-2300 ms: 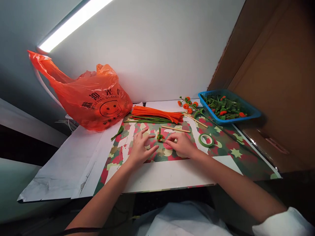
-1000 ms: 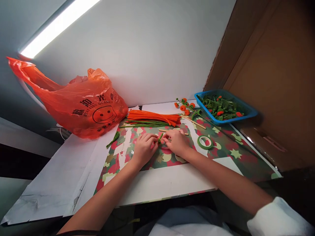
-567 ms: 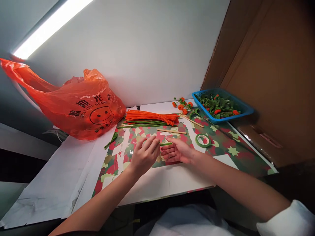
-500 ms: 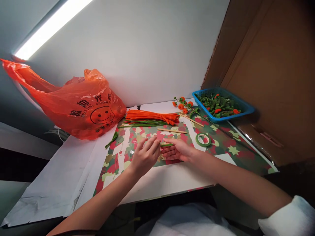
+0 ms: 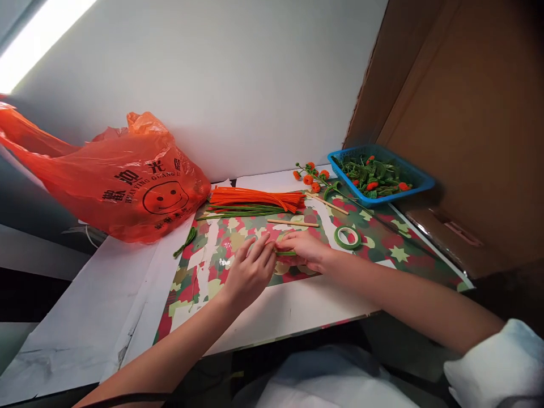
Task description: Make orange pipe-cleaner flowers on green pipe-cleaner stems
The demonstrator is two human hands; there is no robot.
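Note:
Above the front of the camouflage-patterned sheet [image 5: 297, 273], my two hands meet around a short green pipe-cleaner piece [image 5: 285, 253]. My left hand [image 5: 254, 267] is closed over its left end, knuckles up, fingertips hidden. Coming from the other side, my right hand [image 5: 304, 249] grips it with fingers bent down over it. Behind my hands lie a wooden stick [image 5: 293, 223], a bundle of orange pipe cleaners [image 5: 255, 198] and several green pipe cleaners [image 5: 250, 211]. A roll of green tape [image 5: 347, 238] lies right of my right hand.
A red-orange plastic bag [image 5: 148, 175] stands at left, near a folded green pipe cleaner [image 5: 185, 242]. Back right are a fuzzy orange flower stem [image 5: 314, 177], another wooden stick [image 5: 327, 203] and a blue basket [image 5: 382, 199] of green leaves and orange flowers. Cardboard [image 5: 459, 130] walls the right side.
My right hand has turned from palm partly up with spread fingers to knuckles up, its fingers now closed over the green piece. My left hand stays nearly the same. The view has shifted slightly.

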